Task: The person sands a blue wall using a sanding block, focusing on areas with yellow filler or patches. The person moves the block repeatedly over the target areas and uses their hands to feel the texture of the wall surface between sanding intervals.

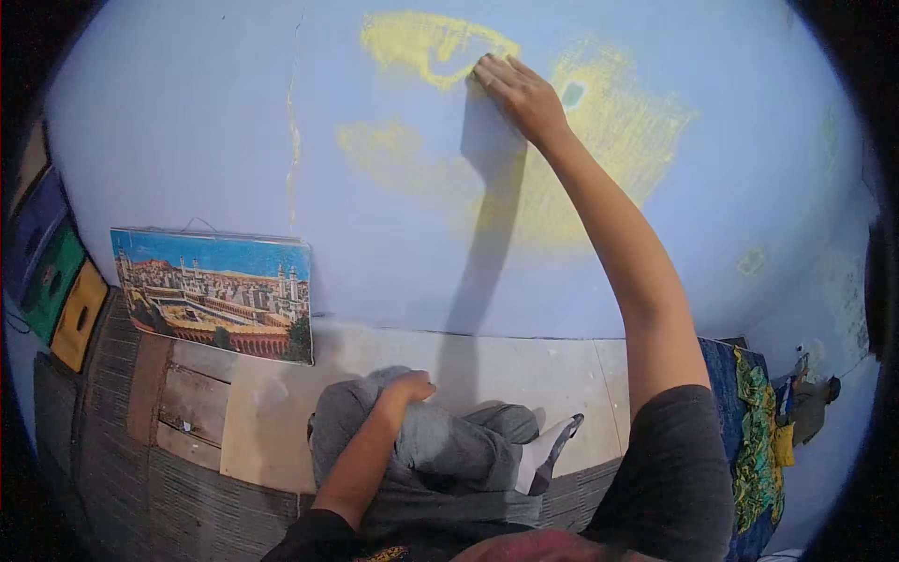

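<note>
My right hand is raised to a pale blue wall, its arm stretched out. Its fingers are bent and pressed together against the wall, at the lower edge of a scraped yellow patch. Whatever they may hold is hidden under them. A larger worn yellow patch, with a small greenish spot in it, spreads to the right of that hand. My left hand rests curled on my bent knee in grey trousers, with nothing seen in it.
A framed picture of a courtyard city leans against the wall at left. Above it runs a yellowish crack. Drawers in green and yellow stand far left. At right lie patterned green cloth and another person is near the wall.
</note>
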Motion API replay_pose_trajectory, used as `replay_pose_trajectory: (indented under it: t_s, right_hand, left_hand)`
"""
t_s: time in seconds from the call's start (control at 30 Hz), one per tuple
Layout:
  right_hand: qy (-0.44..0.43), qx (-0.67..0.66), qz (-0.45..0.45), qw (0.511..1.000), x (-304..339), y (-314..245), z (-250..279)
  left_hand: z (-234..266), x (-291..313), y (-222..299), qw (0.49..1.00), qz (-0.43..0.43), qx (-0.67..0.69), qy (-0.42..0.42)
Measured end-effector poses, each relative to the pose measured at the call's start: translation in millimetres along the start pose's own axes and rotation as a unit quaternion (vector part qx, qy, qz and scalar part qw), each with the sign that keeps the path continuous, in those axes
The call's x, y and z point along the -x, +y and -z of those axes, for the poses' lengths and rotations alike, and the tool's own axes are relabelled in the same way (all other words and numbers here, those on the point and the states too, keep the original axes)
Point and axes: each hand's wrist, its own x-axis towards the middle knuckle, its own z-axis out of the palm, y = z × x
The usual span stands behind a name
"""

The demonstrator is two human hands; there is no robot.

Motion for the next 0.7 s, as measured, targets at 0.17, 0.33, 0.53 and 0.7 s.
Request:
replay_pose_trajectory:
  t_s: [0.17, 0.33, 0.53, 0.7]
  right_hand:
    - [0.014, 0.024, -0.023, 0.999, -9, 14, 13]
    - [0.021, 0.014, 0.008, 1.000, -23, 18, 10]
    - [-0.016, 0.010, 0.043, 0.999, -6, 23, 6]
    - [-0.007, 0.045, -0.029, 0.999, -1, 25, 5]
  left_hand:
    - [-7, -14, -15, 1.000, -0.001, 0.011, -0.012]
    - [-12, -26, -38, 0.999, 0.014, -0.003, -0.036]
    - [-13, -25, -10, 0.999, 0.003, 0.010, -0.040]
    - [-2, -11, -3, 0.999, 0.001, 0.008, -0.038]
